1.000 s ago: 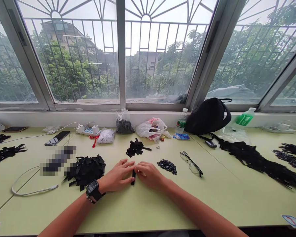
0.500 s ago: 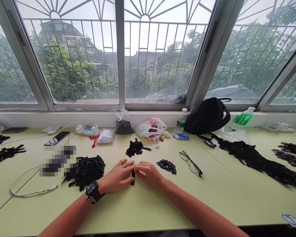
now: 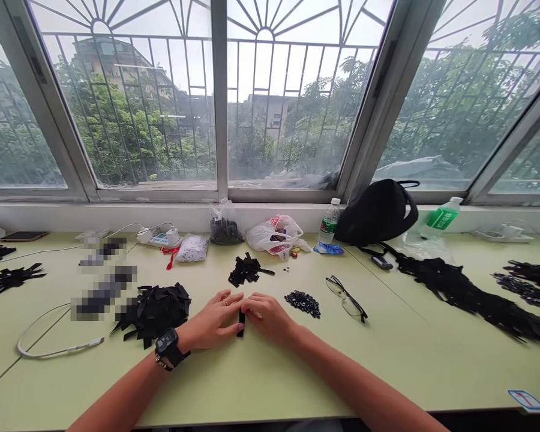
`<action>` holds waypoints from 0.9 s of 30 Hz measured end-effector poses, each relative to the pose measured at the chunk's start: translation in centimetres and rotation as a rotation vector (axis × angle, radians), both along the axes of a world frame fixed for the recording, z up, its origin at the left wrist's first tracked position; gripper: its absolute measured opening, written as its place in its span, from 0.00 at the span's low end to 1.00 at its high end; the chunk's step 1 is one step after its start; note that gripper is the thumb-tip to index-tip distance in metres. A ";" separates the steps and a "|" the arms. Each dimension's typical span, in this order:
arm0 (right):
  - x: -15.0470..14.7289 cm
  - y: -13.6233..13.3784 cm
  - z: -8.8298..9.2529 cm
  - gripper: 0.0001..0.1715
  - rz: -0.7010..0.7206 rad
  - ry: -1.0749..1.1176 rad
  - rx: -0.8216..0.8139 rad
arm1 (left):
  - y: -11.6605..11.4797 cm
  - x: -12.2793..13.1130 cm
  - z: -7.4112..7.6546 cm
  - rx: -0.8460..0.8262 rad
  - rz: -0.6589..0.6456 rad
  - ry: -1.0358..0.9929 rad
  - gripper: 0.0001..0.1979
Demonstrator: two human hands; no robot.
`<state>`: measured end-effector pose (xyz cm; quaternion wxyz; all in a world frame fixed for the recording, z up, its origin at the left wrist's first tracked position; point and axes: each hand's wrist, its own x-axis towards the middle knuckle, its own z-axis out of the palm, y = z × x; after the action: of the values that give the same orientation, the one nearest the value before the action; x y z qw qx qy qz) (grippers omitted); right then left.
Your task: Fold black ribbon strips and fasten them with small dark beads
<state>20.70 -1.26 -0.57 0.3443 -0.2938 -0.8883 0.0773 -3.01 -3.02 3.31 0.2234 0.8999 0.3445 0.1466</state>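
On the table in front of me lies a short black fabric strip [image 3: 240, 324]. My left hand [image 3: 213, 321] rests flat beside it, thumb pressed on the strip's near part and fingertips at its far end. My right hand [image 3: 267, 318] is closed, its fingers curled and pinched at the strip's upper part; whatever is under those fingertips is hidden. To the left of my left hand is a large heap of black strips [image 3: 159, 309]. A smaller pile of black strips [image 3: 245, 270] sits just beyond my hands. Small black ring-like pieces [image 3: 302, 303] lie to the right of my right hand.
Eyeglasses [image 3: 347, 297] lie right of the black pieces. Along the back stand a white plastic bag [image 3: 274, 234], a water bottle [image 3: 329, 222] and a black bag [image 3: 375, 210]. A long row of black strips [image 3: 472, 294] stretches to the right. A white cable [image 3: 49, 354] curves at left.
Both hands keep nearly the same pose on the strip. The whole view has shifted very slightly.
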 end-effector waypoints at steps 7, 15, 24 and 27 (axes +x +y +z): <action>0.1 0.3 -0.5 0.14 -0.007 -0.023 0.025 | 0.0 0.0 -0.1 0.020 0.006 0.009 0.26; -0.1 0.0 0.0 0.12 0.050 -0.206 0.176 | 0.0 0.0 -0.1 0.100 -0.025 -0.011 0.27; -0.3 -0.2 0.1 0.10 0.019 -0.249 0.168 | 0.1 0.2 0.1 0.119 -0.059 -0.045 0.29; -0.1 -0.1 0.1 0.12 0.014 -0.191 0.132 | 0.3 0.0 -0.3 0.080 -0.040 -0.036 0.30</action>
<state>20.61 -1.39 -0.43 0.2763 -0.2703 -0.9222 -0.0075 -3.02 -2.76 3.05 0.1963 0.9120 0.3165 0.1717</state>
